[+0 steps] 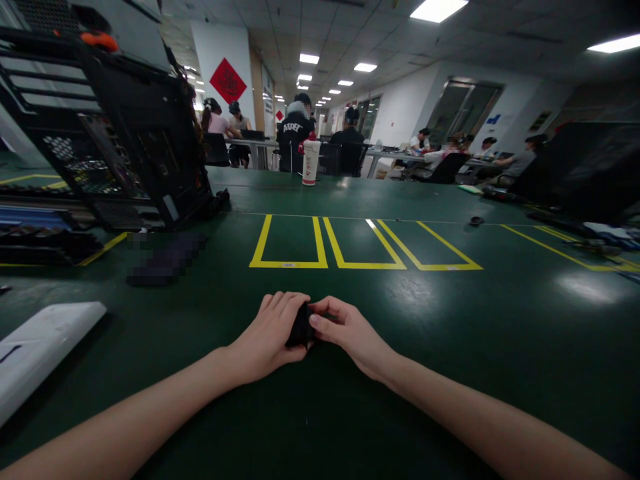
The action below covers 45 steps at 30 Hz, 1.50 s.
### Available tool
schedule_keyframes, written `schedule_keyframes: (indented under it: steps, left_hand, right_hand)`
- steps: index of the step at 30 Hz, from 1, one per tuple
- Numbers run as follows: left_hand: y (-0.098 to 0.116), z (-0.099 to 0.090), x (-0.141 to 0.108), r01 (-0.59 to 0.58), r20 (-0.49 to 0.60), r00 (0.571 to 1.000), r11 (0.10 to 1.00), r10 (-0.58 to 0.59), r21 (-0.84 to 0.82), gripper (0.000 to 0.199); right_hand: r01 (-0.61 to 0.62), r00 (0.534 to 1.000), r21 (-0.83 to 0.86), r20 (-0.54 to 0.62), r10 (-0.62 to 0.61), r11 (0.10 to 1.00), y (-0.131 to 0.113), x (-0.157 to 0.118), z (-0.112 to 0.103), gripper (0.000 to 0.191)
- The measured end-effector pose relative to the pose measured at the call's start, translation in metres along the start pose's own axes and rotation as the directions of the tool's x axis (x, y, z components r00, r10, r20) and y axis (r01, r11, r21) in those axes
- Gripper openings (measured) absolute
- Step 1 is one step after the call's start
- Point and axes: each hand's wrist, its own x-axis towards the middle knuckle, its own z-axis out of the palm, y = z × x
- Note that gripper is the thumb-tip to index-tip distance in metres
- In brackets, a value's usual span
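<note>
Near the front middle of the green table (415, 347), a small black object (299, 327) is between my two hands. My left hand (273, 330) wraps over it from the left, the thumb below and the fingers across its far side. From the right, my right hand (350, 330) pinches its edge with thumb and forefinger. Both hands hide much of the object, and what it is cannot be made out.
Yellow tape outlines (289, 265) lie beyond my hands. At the left are a black computer case (150, 153), a blurred dark item (167, 260) and a white box (45, 340). A white cup (311, 162) stands at the far edge; people sit beyond.
</note>
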Motion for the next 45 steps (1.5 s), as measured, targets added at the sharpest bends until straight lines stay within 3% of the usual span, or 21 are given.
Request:
schedule_keyframes:
  steps: [10, 16, 23, 27, 37, 41, 45]
  left_hand:
    - [0.006, -0.01, 0.001, -0.02, 0.024, 0.999, 0.998, 0.021, -0.051, 0.063]
    - [0.005, -0.008, 0.003, -0.01, 0.028, 1.0, 0.998, 0.011, -0.057, 0.058]
    - [0.006, -0.01, 0.003, -0.012, 0.029, 0.999, 0.998, 0.014, -0.064, 0.058]
    - [0.005, -0.011, 0.004, -0.003, 0.029, 1.0, 0.998, 0.005, -0.066, 0.057]
    - [0.001, -0.006, 0.003, 0.001, 0.044, 0.999, 0.998, 0.003, -0.068, 0.057]
    - [0.001, -0.005, 0.003, -0.011, 0.022, 1.0, 0.999, 0.013, -0.051, 0.06]
    - [0.0, -0.003, 0.003, -0.007, 0.013, 1.0, 0.998, 0.008, -0.064, 0.059]
  right_hand:
    - [0.146, 0.989, -0.156, 0.056, -0.139, 0.977, 0.0, 0.0, 0.001, 0.013]
    - [0.252, 0.968, -0.241, 0.042, -0.249, 0.937, 0.005, -0.006, 0.0, 0.026]
    - [0.182, 0.983, -0.136, 0.047, -0.178, 0.974, 0.0, -0.007, 0.004, 0.011]
    - [0.104, 0.995, -0.163, 0.015, -0.102, 0.981, -0.001, -0.005, 0.005, 0.025]
    - [0.232, 0.969, -0.155, 0.123, -0.215, 0.96, 0.006, -0.005, 0.0, 0.025]
    - [0.182, 0.98, -0.136, 0.105, -0.168, 0.974, 0.003, -0.005, 0.0, 0.016]
    - [0.145, 0.989, -0.18, 0.068, -0.134, 0.973, 0.0, -0.006, 0.002, 0.023]
